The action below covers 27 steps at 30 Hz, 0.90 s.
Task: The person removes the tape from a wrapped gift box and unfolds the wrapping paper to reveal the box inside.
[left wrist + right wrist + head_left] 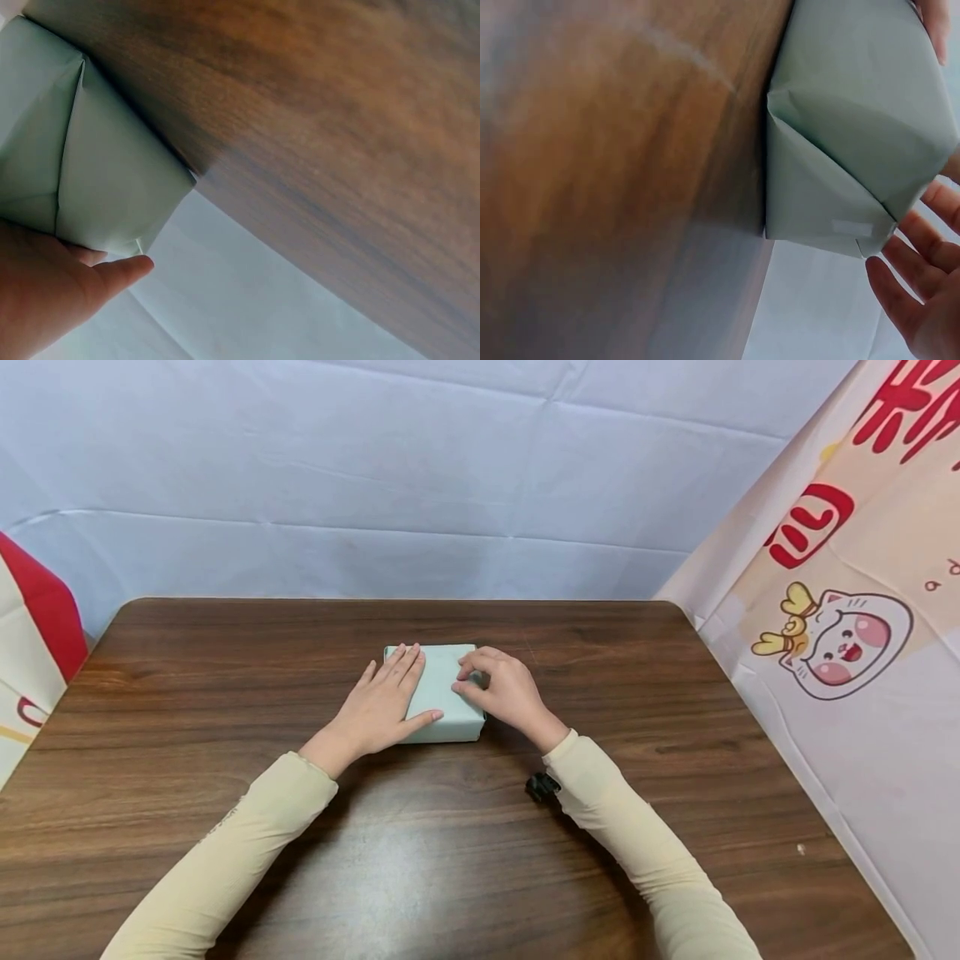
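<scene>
A box wrapped in pale green paper (444, 693) sits on the wooden table, its folded end flaps showing in both wrist views. My left hand (375, 710) rests flat across the left part of its top, fingers straight and thumb spread toward the near edge. At the right end of the box is my right hand (504, 689), fingers loosely bent and thumb near the index finger over the top edge. In the right wrist view a small shiny strip (853, 227) lies on the folded flap, close to the right thumb (889, 292).
The dark brown wooden table (225, 693) extends around the box on all sides. White cloth (420, 468) hangs behind it, and a printed banner with red characters and a cartoon face (855, 643) stands at the right. A black device (542, 787) shows at the right wrist.
</scene>
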Each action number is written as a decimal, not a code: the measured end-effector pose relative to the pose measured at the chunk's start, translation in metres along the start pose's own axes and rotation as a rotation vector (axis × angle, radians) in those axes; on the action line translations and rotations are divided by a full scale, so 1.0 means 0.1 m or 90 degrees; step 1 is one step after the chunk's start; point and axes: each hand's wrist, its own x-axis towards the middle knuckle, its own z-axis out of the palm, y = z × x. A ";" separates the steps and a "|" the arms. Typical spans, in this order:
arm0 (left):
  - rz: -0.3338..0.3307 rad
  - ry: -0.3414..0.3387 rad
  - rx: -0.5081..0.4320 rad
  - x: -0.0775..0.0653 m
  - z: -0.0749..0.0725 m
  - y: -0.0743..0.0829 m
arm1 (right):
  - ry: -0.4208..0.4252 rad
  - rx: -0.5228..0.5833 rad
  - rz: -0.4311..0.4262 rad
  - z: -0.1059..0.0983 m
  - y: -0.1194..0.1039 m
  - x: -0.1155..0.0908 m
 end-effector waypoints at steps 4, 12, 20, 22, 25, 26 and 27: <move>-0.002 0.007 0.001 0.00 0.00 0.00 | -0.002 -0.004 0.007 0.01 -0.03 0.00; 0.001 -0.003 -0.005 0.00 0.01 0.00 | -0.013 -0.088 -0.013 0.03 -0.07 0.00; 0.003 -0.001 0.000 0.01 0.01 0.00 | -0.007 -0.080 -0.013 0.04 -0.05 -0.01; 0.001 -0.003 -0.002 0.01 0.01 0.00 | -0.001 -0.053 -0.006 0.04 -0.03 -0.01; 0.000 -0.002 -0.003 0.01 0.01 0.00 | -0.007 -0.010 0.003 0.04 -0.01 -0.02; 0.001 -0.002 -0.004 0.01 0.01 0.00 | -0.011 0.003 0.007 0.04 -0.01 -0.02; 0.000 -0.003 -0.004 0.01 0.01 0.00 | -0.016 0.015 0.011 0.03 -0.01 -0.02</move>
